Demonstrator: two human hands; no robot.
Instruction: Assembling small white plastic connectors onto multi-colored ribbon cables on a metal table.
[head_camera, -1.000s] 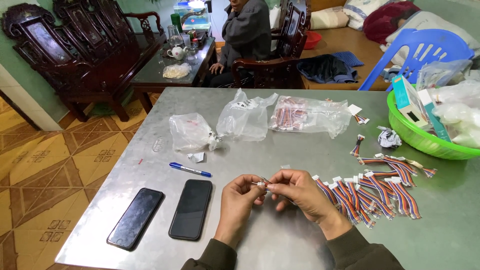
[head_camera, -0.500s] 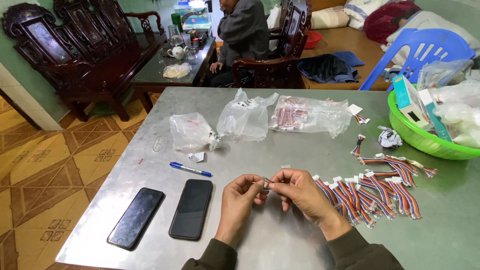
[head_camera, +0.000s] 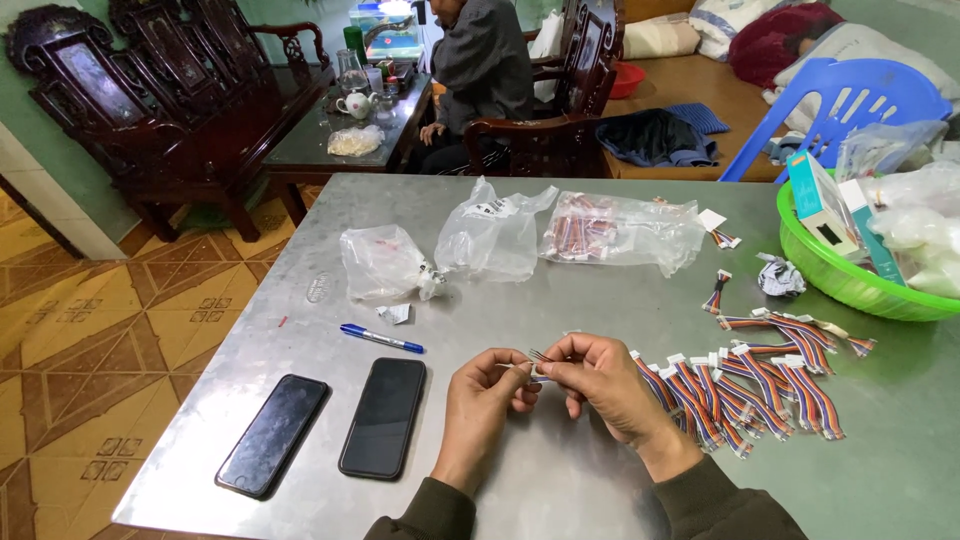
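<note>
Both hands pinch-closed on a tiny white connector (head_camera: 538, 368) held just above the metal table (head_camera: 600, 480), left hand (head_camera: 487, 392) steadying, right hand (head_camera: 600, 375) at the wire ends; risk: fingertip grip slips, piece drops among the ribbon cable pile (head_camera: 745, 385).

Table: grey metal table (head_camera: 600, 300).
On it: two phones (head_camera: 330, 420), pen (head_camera: 381, 339), plastic bags (head_camera: 520, 238), wire bundles (head_camera: 750, 380), green basket (head_camera: 850, 285).
</note>
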